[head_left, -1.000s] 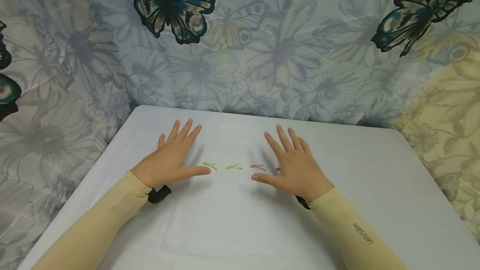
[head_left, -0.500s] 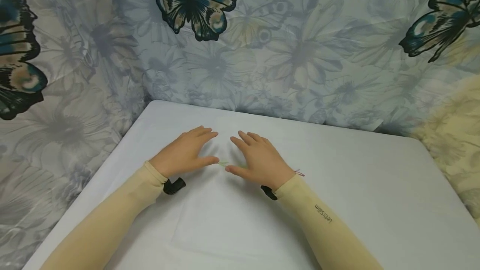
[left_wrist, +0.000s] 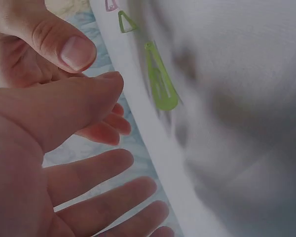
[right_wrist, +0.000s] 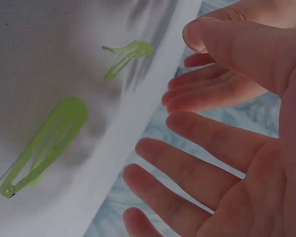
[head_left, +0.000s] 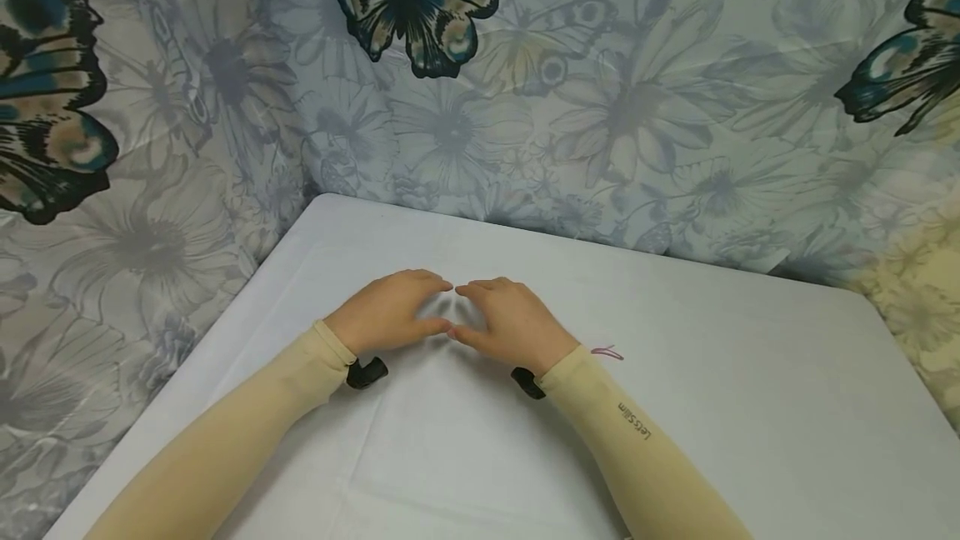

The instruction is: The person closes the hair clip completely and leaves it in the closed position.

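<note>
In the head view my left hand (head_left: 390, 311) and right hand (head_left: 521, 323) hover over the white table, thumb tips meeting and forefingers almost meeting. Fingers are spread and slightly bent, holding nothing. Two green snap hair clips lie under them, hidden in the head view. The left wrist view shows one green hair clip (left_wrist: 166, 101) close by and a second green clip (left_wrist: 130, 25) farther off. The right wrist view has a large green clip (right_wrist: 75, 111) beside the fingers and another green clip (right_wrist: 144, 49), its parts sprung apart. A pink hair clip (head_left: 600, 351) lies beside my right wrist.
A white cloth-covered table (head_left: 720, 407) spans the view. Behind it rises a butterfly-and-flower patterned wall covering (head_left: 465, 140). Black straps (head_left: 367, 372) show beneath both wrists. Part of a pink clip (left_wrist: 111, 5) appears at the top of the left wrist view.
Both hands have come together from wide apart, the right moving left, until the thumbs meet. The green clips became covered in the head view, which also shifted left. Nothing was picked up.
</note>
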A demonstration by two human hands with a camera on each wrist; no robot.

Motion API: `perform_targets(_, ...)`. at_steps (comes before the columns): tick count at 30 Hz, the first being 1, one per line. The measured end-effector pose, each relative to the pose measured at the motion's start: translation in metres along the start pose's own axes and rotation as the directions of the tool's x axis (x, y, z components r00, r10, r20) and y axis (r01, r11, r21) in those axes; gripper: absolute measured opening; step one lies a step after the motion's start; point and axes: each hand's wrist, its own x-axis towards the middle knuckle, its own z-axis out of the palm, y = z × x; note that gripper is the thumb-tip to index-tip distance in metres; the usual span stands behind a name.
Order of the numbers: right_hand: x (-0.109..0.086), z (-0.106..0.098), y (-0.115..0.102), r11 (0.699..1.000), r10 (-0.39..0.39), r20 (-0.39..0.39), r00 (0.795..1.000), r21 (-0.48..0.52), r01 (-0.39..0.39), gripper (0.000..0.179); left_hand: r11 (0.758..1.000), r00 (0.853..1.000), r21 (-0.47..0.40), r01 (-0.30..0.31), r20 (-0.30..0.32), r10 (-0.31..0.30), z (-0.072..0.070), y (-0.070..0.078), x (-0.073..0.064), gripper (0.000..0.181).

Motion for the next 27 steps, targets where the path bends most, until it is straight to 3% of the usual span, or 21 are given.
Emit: perform_targets(27, 0.004, 0.01, -0.002, 0.996, -0.009, 0.041, 0.999, -0.093, 0.013, 0.043, 1.0, 0.999, 0.011, -0.013, 0.04, 0.013, 0.014, -0.003, 0.006, 0.045)
